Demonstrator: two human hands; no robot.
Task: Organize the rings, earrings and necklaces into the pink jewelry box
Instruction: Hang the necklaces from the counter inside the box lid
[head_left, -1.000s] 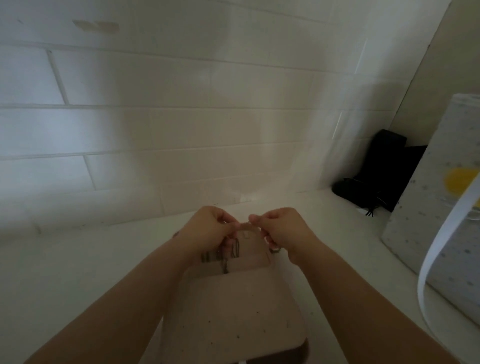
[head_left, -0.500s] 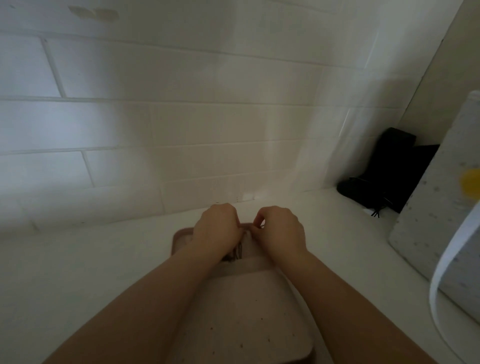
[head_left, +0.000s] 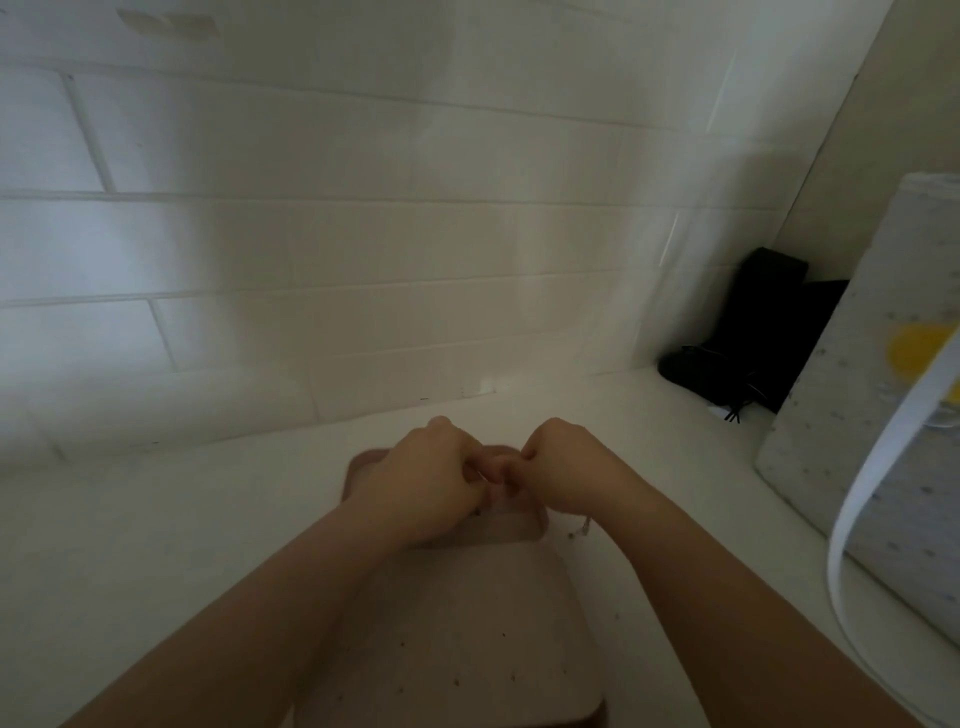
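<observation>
**Clerk:** Item one?

**Me:** I log the pink jewelry box (head_left: 457, 639) on the white counter (head_left: 156, 545), lying open. The near half faces me, a flat panel dotted with small dark holes. The far half sits beyond it, toward the tiled wall (head_left: 363, 260), mostly covered by my hands.

**Clerk:** Hands?

**Me:** My left hand (head_left: 426, 483) is curled over the far half of the box, fingers drawn in. My right hand (head_left: 566, 473) is curled the same way just beside it. The fingertips of both meet in the middle, pinched together over the box. I take it both pinch the same small thing, but it is too small and blurred to name, so what they clamp on I cannot tell.

**Clerk:** Loose jewelry?

**Me:** One entry: a thin pale piece (head_left: 582, 531) on the counter, just off the box's right edge, below my right wrist. Chain or earring, I cannot tell. A small dark speck shows at the edge of my left hand, inside the box.

**Clerk:** Surroundings?

**Me:** A black pouch with cords (head_left: 753, 343) in the far right corner. A grey speckled bag (head_left: 872, 467) with a yellow patch stands at right, well apart from the box. A white strap (head_left: 862, 493) loops across in front of it.
</observation>
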